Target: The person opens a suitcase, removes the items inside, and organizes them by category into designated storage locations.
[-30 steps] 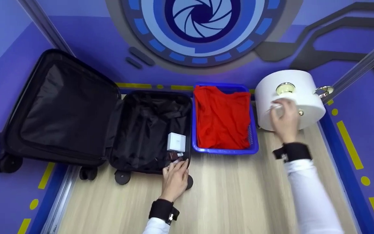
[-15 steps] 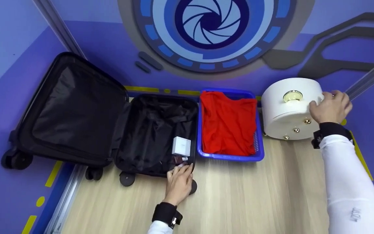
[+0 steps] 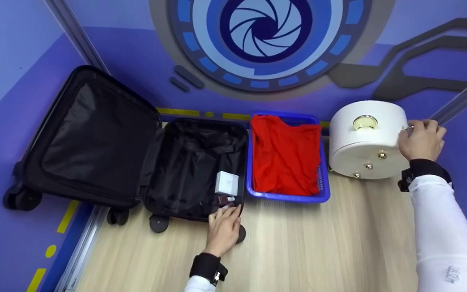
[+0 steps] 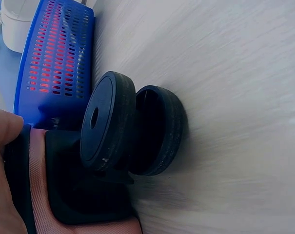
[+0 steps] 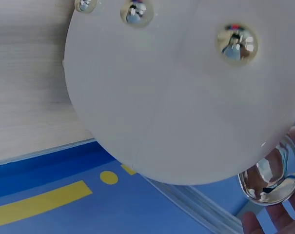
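My right hand (image 3: 422,140) grips the shiny metal side handle (image 5: 271,175) of a white round-fronted box (image 3: 367,136). Its fingertips curl about the handle in the right wrist view. Several gold knobs (image 5: 237,44) dot the front face. My left hand (image 3: 223,231) rests over the near right rim of an open black suitcase (image 3: 189,170), fingers reaching inside. Just beyond those fingertips lie a small dark brown item (image 3: 222,199) and pale bits, partly covered by the hand. A small white square box (image 3: 227,183) sits behind them.
Beside the suitcase stands a blue plastic basket (image 3: 288,197) with red cloth (image 3: 286,156) in it. The suitcase lid (image 3: 95,138) leans open at the left. Suitcase wheels (image 4: 110,117) stick out at the near side. A patterned blue wall (image 3: 128,52) closes off the back.
My right hand has gone from the white box's front to its right side handle. The box has shifted slightly toward me. My left hand stays at the suitcase rim; the head view has tilted a little.
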Tool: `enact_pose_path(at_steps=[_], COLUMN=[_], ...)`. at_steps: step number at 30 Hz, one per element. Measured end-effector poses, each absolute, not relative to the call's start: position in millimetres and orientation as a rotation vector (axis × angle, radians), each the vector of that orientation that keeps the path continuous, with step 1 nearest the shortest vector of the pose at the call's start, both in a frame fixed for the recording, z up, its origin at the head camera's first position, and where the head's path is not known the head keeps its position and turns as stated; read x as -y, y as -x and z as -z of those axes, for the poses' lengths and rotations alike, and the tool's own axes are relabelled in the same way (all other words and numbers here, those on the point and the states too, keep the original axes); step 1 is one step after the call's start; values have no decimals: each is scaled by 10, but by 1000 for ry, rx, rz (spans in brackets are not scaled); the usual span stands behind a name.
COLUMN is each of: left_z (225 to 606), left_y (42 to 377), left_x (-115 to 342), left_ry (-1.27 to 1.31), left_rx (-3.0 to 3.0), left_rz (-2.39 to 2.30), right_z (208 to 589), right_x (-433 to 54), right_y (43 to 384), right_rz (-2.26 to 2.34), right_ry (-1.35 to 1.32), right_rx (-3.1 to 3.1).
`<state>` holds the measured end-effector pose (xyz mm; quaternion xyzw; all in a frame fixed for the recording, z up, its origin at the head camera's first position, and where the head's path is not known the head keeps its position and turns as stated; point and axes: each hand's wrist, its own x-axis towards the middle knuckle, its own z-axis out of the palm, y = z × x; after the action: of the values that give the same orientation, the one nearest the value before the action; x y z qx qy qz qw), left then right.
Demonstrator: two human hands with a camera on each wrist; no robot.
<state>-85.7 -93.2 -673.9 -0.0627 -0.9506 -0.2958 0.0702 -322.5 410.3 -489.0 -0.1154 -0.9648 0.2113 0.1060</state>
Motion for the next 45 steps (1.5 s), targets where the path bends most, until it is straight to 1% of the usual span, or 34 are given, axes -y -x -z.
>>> enact_pose_path(at_steps=[11, 16, 24, 29, 37, 45], left_z=[6753, 6757, 6756, 6749, 6758, 6705], left_y=[859, 856, 846, 846, 844, 865], left_x=[928, 919, 910, 925, 930, 950], left_ry=[200, 200, 199, 202, 200, 193], left_rx=[2844, 2838, 2836, 2836, 2859, 2894], left_rz=[885, 871, 934, 938, 950, 983], right_z=[4923, 5004, 5019, 5027, 5083, 5128], right_x=[-4267, -4249, -4166, -4136, -4058, -3868], right_y=[2972, 2881, 2611, 2341, 1787, 1264], right_rz=[-745, -770, -806, -813, -802, -779], right_ry=[335, 308, 372, 413, 537, 629], right_rx=[2893, 2834, 2778, 2765, 2720, 2608])
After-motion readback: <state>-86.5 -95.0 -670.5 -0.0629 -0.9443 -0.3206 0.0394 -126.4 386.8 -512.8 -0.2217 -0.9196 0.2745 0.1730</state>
